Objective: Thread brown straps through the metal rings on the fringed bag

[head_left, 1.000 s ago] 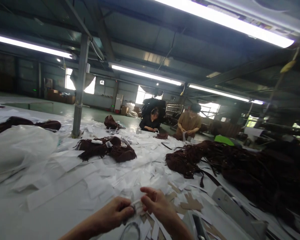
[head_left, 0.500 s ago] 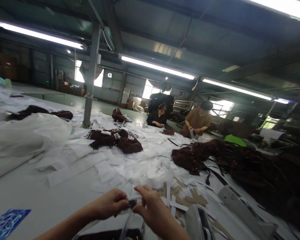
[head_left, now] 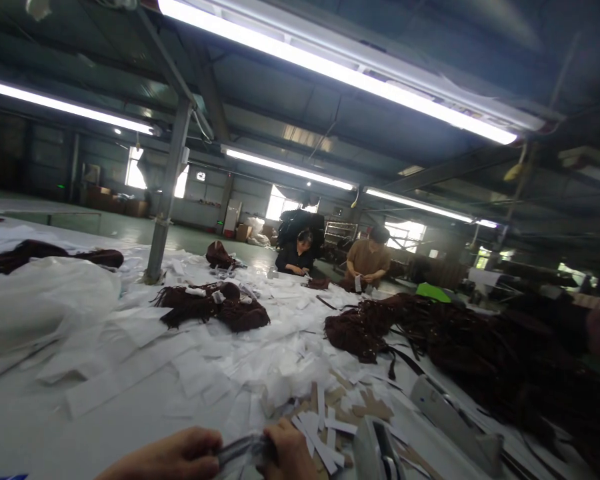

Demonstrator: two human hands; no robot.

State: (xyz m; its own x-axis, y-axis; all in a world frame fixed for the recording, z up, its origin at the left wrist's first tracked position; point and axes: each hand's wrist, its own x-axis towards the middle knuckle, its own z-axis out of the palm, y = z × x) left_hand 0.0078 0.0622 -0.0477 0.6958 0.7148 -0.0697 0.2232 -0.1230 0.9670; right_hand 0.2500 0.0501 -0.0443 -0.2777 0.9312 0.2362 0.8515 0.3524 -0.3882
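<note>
At the bottom edge of the head view, my left hand [head_left: 183, 453] is closed with thumb and fingers pinched on one end of a greyish, shiny strip [head_left: 243, 450]. My right hand [head_left: 289, 452] grips the strip's other end, its fingers curled. The strip is blurred and looks like thin, partly see-through plastic; I cannot make out its exact kind. Just right of my right hand stands a light grey device [head_left: 375, 447] with a dark slot on top. White and brown paper strips [head_left: 325, 427] lie loosely beyond that hand.
White sheets and wrappers [head_left: 180, 360] cover much of the table. Dark brown fringed goods [head_left: 220, 307] lie mid-table, with a larger brown heap [head_left: 430, 327] at the right. A metal post [head_left: 167, 193] rises at the left. Two people [head_left: 300, 257] work at the far side.
My view has tilted up, so my hands sit lower in it. Both hands have moved a little apart, and a longer stretch of the strip shows between them.
</note>
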